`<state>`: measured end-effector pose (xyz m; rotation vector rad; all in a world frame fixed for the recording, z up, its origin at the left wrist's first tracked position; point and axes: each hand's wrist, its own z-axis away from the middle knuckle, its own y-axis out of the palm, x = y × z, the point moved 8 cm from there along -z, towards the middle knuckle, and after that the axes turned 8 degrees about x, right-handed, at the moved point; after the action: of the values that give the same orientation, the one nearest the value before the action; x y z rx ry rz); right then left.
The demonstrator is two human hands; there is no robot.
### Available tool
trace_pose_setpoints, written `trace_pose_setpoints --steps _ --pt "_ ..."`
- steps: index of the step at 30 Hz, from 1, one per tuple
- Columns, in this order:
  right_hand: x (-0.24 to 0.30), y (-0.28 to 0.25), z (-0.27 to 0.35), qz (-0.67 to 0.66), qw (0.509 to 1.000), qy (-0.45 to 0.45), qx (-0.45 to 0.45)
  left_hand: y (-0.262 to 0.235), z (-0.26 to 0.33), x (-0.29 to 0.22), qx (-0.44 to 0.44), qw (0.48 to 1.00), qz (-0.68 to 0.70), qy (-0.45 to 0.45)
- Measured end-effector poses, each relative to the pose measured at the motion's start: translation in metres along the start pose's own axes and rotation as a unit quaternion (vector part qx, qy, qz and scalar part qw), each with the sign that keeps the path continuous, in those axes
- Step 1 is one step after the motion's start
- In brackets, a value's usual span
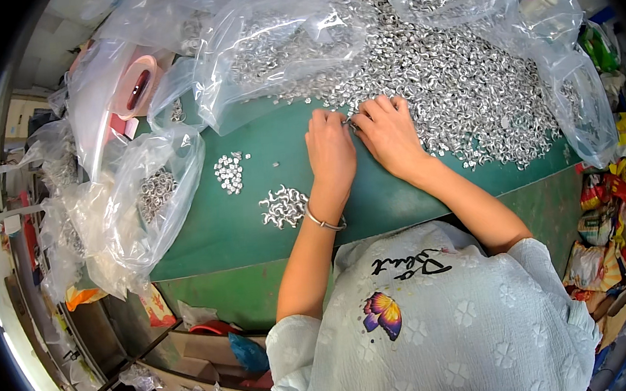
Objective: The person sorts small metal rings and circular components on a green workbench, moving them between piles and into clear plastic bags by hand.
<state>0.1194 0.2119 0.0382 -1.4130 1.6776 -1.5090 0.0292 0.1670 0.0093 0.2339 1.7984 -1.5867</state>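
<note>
— What have your hands got right now?

— Your left hand point(330, 148) and your right hand point(391, 135) lie side by side on the green table point(256, 223), fingertips meeting at one small metal piece point(351, 123). Both sets of fingers look pinched together on it, though the piece is too small to make out its shape. It sits at the near edge of the big heap of silver parts point(451, 72), which spreads out from your right hand toward the far right of the table.

— And what lies around your left hand?

— Just by your left wrist, where you wear a thin bangle point(325, 223), lies a small cluster of curved silver pieces point(283, 205). A little further left and away from you is a tighter patch of small round pieces point(230, 173). The two groups are apart from each other and from the heap.

— Anything else on the table?

— A clear plastic bag point(277, 42) partly filled with silver parts rests beyond your hands, touching the heap. Another clear bag holding metal rings point(151, 195) slumps over the left edge of the table. More clear bags lie at the far right.
</note>
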Motion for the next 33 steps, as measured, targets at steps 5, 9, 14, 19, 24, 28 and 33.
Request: trace_pose_setpoints --steps 5,9,14,19,24,28,33 --pt "0.009 -0.005 0.012 -0.034 0.998 -0.040 0.036 -0.014 0.021 0.005 -0.072 0.997 0.014 0.035" --pt "-0.001 -0.017 0.001 -0.071 0.997 -0.002 -0.008 -0.027 0.017 -0.012 -0.163 0.985 -0.037 0.044" --pt "0.013 0.003 0.001 0.017 0.998 -0.052 0.027 -0.004 0.020 -0.007 -0.019 0.999 0.003 0.037" --pt "0.011 -0.004 0.019 -0.137 0.981 -0.086 0.103 -0.011 0.057 -0.008 -0.037 0.991 0.116 0.053" --pt "0.000 -0.018 0.025 -0.079 0.990 -0.092 0.072 -0.016 0.061 -0.021 -0.071 0.995 0.035 0.060" --pt "-0.017 -0.015 0.039 -0.014 0.992 -0.087 0.089 0.000 0.072 -0.023 0.013 0.994 0.076 0.072" --pt "-0.039 -0.036 0.034 -0.040 0.999 0.001 -0.013 -0.009 0.077 -0.029 -0.061 0.992 0.080 0.072"
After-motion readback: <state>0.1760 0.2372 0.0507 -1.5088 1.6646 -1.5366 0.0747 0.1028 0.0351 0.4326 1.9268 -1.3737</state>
